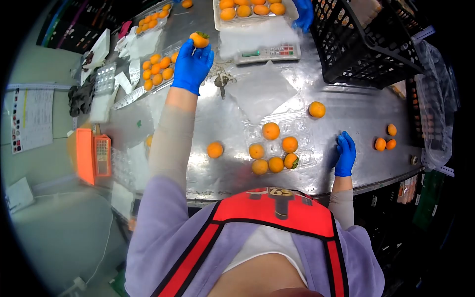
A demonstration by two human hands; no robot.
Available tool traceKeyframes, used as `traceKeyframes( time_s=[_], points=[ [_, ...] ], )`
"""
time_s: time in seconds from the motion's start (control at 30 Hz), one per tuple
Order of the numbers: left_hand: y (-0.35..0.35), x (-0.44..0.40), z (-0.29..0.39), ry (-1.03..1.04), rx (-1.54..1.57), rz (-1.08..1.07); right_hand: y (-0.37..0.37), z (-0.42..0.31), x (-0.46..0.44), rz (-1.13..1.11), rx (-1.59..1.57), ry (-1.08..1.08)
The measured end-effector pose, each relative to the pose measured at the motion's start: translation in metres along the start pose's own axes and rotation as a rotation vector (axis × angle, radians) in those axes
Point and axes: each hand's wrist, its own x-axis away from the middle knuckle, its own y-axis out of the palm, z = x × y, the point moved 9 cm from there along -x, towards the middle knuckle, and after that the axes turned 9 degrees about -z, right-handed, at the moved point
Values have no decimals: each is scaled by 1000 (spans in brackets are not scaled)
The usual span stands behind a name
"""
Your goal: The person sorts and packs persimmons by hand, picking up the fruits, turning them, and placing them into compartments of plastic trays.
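My left hand (192, 69), in a blue glove, reaches out over the far left part of the table. Its fingers grip a persimmon (200, 39) with a green leafy top. My right hand (345, 154), also blue-gloved, is held low at the right with fingers outstretched and nothing in it. Between my arms a clear plastic tray (308, 157) holds several persimmons (275, 164) in its cups. One loose persimmon (214, 150) lies left of the tray, and another persimmon (316, 109) lies at its upper right. A filled tray of persimmons (157, 68) sits beside my left hand.
A digital scale (268, 53) stands ahead, with a tray of persimmons (251, 10) behind it. Another person's blue-gloved hand (303, 15) is there. A black crate (368, 49) stands far right; three persimmons (386, 142) lie nearer. An orange device (94, 154) is at left.
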Motion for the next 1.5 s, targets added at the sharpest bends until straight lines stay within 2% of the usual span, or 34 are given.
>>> traceKeyframes(
  time_s=[0.23, 0.7, 1.5],
  points=[
    [-15, -21, 3, -3, -48, 108, -11, 15, -9, 40, -51, 37],
    [-25, -14, 9, -1, -92, 78, -11, 16, -8, 76, -80, -55],
    [-18, 1, 5, -5, -144, 90, -9, 14, -6, 92, -104, -87]
  ],
)
